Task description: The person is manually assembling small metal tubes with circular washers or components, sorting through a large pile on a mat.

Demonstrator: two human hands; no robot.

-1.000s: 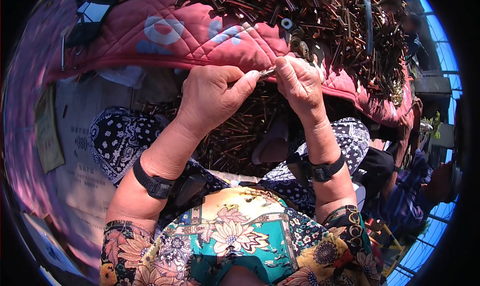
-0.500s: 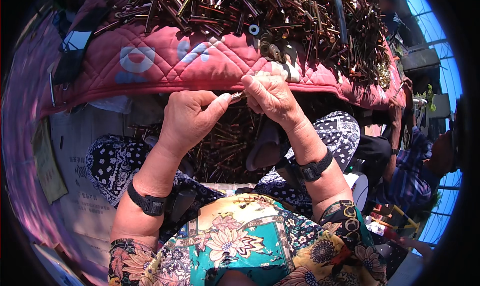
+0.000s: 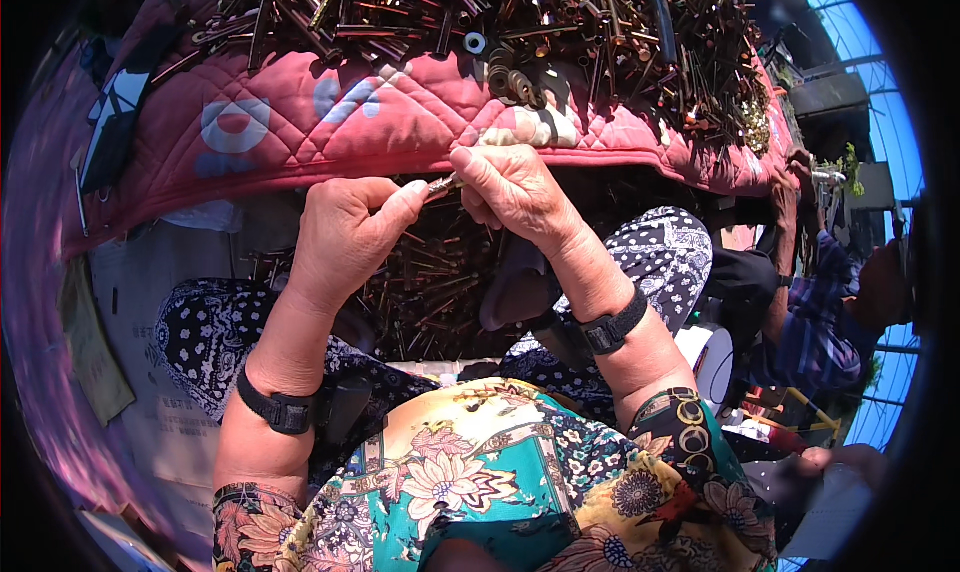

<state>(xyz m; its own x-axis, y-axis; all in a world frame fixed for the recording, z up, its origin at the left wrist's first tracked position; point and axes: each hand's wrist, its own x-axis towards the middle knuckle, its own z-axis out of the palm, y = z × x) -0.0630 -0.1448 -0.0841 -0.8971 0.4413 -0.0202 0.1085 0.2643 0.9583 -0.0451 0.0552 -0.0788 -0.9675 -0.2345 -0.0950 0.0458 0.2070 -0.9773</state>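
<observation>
Grip of the left hand (image 3: 345,234) is narrow, thumb and bent forefinger pinching one end of a small, shiny, silvery metal piece (image 3: 441,186). On its other end, the right hand (image 3: 520,194) holds with a likewise narrow grip, thumb over curled fingers. Held in the air between the two hands, the piece is just before the near edge of a worktop covered in pink quilted cloth with pale blue shapes (image 3: 300,152); its finer form is too small to tell.

On that worktop, beyond the hands, lies a large jumbled heap of bronze-coloured metal rods and tubes (image 3: 600,32). Near the heap's front edge are a pale flat ring (image 3: 474,43) and a row of dull round metal washers (image 3: 512,80), overlapping one another. Lower down, between the person's knees in black-and-white patterned trousers (image 3: 655,257), lies a second heap of similar metal pieces (image 3: 425,287), partly in shadow. At the right, a co-worker in a dark blue checked shirt (image 3: 815,337) has one hand at the worktop's edge.
</observation>
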